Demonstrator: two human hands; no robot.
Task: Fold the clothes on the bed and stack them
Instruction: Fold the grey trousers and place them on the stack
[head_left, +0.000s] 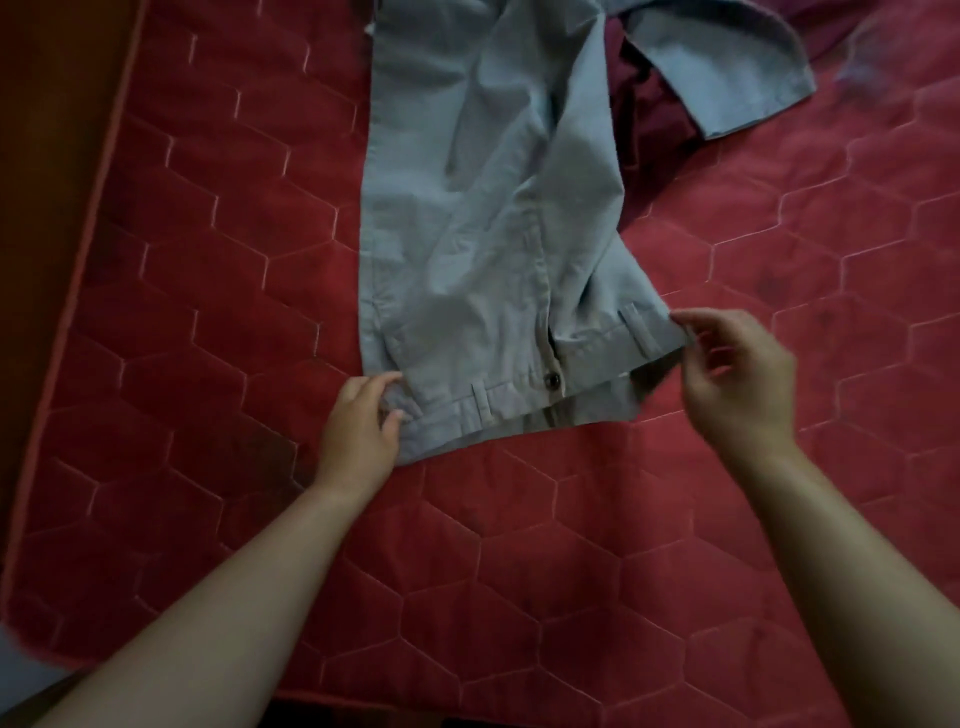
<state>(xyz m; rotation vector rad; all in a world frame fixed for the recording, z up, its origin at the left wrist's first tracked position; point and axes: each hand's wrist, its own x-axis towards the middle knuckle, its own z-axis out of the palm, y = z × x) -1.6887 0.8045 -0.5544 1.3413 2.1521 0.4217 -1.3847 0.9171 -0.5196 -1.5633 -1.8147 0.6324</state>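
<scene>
Trousers (483, 208) pinched at waistband by left hand (358, 431), seemingly right hand (737, 379) too.

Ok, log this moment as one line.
trousers: front up on red quilt | left hand: grips waistband corner | right hand: pinches opposite waistband end | maroon garment: partly under trousers

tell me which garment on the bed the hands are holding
The light blue-grey trousers: the left hand and right hand pinch their waistband corners. The dark maroon garment lies untouched farther back, partly under them.
</scene>
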